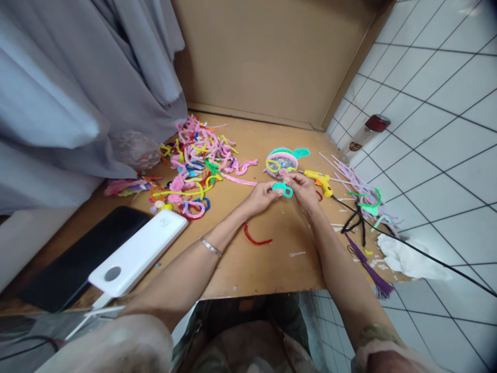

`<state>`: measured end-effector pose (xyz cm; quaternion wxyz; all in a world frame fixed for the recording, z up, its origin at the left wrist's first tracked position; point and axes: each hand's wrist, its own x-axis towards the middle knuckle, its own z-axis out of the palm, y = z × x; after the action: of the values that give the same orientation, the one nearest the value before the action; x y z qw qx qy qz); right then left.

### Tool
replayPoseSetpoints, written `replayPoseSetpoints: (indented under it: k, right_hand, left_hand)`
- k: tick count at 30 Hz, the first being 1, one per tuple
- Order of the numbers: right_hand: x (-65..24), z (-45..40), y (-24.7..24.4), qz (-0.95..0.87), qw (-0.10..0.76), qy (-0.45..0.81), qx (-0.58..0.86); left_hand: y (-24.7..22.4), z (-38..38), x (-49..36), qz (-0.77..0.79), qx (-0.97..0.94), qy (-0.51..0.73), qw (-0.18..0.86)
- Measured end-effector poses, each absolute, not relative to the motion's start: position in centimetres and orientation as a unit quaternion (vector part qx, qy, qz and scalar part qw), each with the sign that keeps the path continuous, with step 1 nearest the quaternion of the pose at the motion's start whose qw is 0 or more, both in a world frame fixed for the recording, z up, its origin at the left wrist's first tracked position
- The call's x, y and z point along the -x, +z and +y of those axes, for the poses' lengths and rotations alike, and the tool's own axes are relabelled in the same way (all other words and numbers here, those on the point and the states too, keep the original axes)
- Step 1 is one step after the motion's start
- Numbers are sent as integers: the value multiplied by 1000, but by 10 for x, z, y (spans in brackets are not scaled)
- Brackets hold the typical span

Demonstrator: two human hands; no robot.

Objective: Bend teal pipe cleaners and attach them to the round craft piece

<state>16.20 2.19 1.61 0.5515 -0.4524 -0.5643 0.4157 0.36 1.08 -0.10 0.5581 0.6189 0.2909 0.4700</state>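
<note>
Over the middle of the table, my left hand [261, 198] pinches one side of a teal pipe cleaner [288, 190] bent into a small loop. My right hand [304, 189] closes on the loop's other side, with its fingertips together at the top. Just beyond the hands sits a round piece [281, 162] with pink, yellow and teal pipe-cleaner trim and a shiny middle. A yellow glue gun [324, 182] lies right of it, close to my right hand. Nearer to me is a curved red pipe cleaner [257, 240].
A heap of coloured pipe cleaners [198, 155] covers the left back. A white power bank [137, 254] lies by a black phone-like slab [83, 254]. At right are lilac pipe cleaners [355, 181], a purple tassel [375, 272], white tissue [407, 254] and a black cord [427, 254].
</note>
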Motion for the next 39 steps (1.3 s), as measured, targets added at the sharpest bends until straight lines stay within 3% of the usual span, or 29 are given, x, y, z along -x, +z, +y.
replayPoseSetpoints:
  k: [15, 22, 39]
  right_hand:
    - [-156, 8, 26, -652, 480, 403, 426]
    - [-145, 10, 16, -611, 515, 418, 432]
    - [-149, 15, 5, -615, 513, 378, 464]
  left_hand:
    - [-1, 18, -3, 323, -512, 577, 548]
    - [-8, 20, -4, 324, -532, 563, 542]
    - [-2, 13, 0, 386, -627, 560, 378]
